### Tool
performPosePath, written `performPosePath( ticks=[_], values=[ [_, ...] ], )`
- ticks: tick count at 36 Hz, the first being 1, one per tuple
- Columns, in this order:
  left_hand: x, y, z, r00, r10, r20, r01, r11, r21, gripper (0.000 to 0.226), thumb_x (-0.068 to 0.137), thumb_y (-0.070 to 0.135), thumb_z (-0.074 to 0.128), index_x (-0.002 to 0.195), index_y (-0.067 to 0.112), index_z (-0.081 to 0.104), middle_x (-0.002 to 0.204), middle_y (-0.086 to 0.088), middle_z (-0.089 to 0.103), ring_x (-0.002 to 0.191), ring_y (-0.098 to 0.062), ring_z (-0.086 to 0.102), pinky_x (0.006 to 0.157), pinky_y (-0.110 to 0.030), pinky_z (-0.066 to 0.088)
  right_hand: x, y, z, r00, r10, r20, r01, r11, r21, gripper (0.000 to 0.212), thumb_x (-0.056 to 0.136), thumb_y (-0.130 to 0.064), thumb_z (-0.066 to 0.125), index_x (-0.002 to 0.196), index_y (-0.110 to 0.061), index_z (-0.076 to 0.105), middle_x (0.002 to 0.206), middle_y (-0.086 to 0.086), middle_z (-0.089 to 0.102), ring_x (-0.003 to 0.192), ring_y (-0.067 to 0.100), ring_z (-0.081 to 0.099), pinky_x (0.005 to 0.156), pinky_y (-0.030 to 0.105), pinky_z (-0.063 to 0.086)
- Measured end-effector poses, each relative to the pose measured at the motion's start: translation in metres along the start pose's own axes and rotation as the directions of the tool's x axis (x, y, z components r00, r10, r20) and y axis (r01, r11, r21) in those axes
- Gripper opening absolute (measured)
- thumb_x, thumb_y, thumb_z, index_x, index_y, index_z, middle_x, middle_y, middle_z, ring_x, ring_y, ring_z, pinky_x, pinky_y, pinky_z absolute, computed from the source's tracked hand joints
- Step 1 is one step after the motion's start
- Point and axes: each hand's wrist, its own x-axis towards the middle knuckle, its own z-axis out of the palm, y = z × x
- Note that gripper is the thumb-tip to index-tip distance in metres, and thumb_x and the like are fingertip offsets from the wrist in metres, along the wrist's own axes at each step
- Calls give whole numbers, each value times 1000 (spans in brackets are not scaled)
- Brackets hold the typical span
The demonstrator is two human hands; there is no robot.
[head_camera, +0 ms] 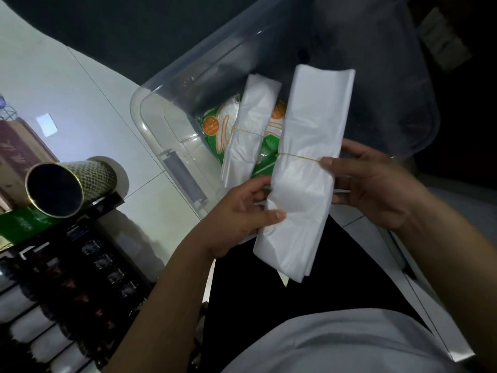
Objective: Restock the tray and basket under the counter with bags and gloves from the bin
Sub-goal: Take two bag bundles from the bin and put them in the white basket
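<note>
The left hand (242, 211) and the right hand (368, 181) each grip a side of a white bundle of bags (306, 168) tied with a thin band, just above the clear bin (172, 146), where another bundle (250, 133) lies.

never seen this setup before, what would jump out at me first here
The eye goes first to the long white bundle of plastic bags in the middle, bound by a thin rubber band and held between the left hand and the right hand. Just behind it sits the clear plastic bin, holding a second white bundle on a green printed packet. At the left edge, a gold-rimmed patterned cylinder lies on its side.
</note>
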Motion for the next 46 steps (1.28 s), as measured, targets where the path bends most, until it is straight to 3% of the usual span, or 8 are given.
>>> performPosePath(
  ticks=[8, 11, 14, 17, 20, 31, 39, 46],
  values=[
    [6, 45, -34, 995, -91, 50, 80, 977, 198, 36, 86, 16, 70, 122, 18, 68, 112, -10, 72, 101, -23, 70, 79, -34, 59, 1, 10, 12, 993, -47, -111, 64, 987, 148, 41, 74, -6, 71, 114, -16, 70, 105, 7, 76, 80, 24, 73, 71, 41, 60],
    [41, 53, -52, 976, -60, -209, 113, 961, 253, 26, 91, 19, 67, 117, 23, 69, 107, -9, 72, 100, -27, 70, 85, -41, 60, -1, 19, 9, 966, -41, -255, 92, 977, 194, 29, 83, 0, 65, 106, -16, 71, 91, 3, 77, 71, 20, 73, 63, 35, 60],
    [94, 44, -68, 878, -35, -477, 201, 932, 301, 29, 87, 13, 69, 116, 17, 65, 107, -10, 67, 86, -22, 65, 81, -40, 57, -7, 32, -1, 920, -27, -392, 113, 974, 198, 29, 84, 3, 63, 106, -15, 71, 87, 2, 77, 66, 19, 71, 56, 30, 59],
    [143, 27, -80, 846, -197, -496, 461, 737, 494, 45, 87, 23, 71, 127, 11, 56, 123, -15, 59, 100, -29, 61, 81, -40, 55, -14, 45, -12, 887, -5, -461, 113, 972, 206, 33, 85, 5, 62, 115, -10, 69, 91, 4, 76, 66, 18, 72, 53, 28, 57],
    [173, 13, -89, 818, -236, -524, 558, 546, 625, 70, 84, 33, 72, 141, 6, 42, 135, -14, 52, 109, -32, 56, 69, -34, 47, -17, 55, -18, 868, 12, -496, 113, 968, 222, 36, 87, 4, 62, 119, -10, 66, 92, 4, 76, 66, 16, 72, 52, 26, 56],
    [228, -10, -97, 783, -69, -618, 523, 610, 595, 80, 76, 33, 80, 141, 2, 44, 139, -14, 54, 121, -31, 56, 93, -35, 50, -11, 94, -22, 810, 73, -581, 176, 916, 360, 34, 84, 6, 64, 115, -8, 68, 90, 6, 77, 66, 19, 72, 51, 29, 55],
    [242, -9, -95, 775, -108, -623, 484, 734, 475, 58, 73, 17, 84, 122, -4, 60, 121, -20, 66, 103, -33, 66, 85, -39, 54, -5, 95, -22, 797, 40, -603, 221, 909, 353, 29, 84, 9, 63, 104, -10, 71, 82, 5, 77, 63, 19, 72, 48, 29, 55],
    [216, 9, -90, 845, -208, -493, 414, 838, 356, 51, 84, -1, 71, 131, 9, 53, 125, -9, 63, 99, -27, 65, 81, -39, 56, -9, 87, -21, 807, 67, -587, 166, 928, 333, 28, 84, 9, 64, 105, -8, 70, 89, 9, 76, 68, 22, 72, 52, 32, 57]
  ],
)
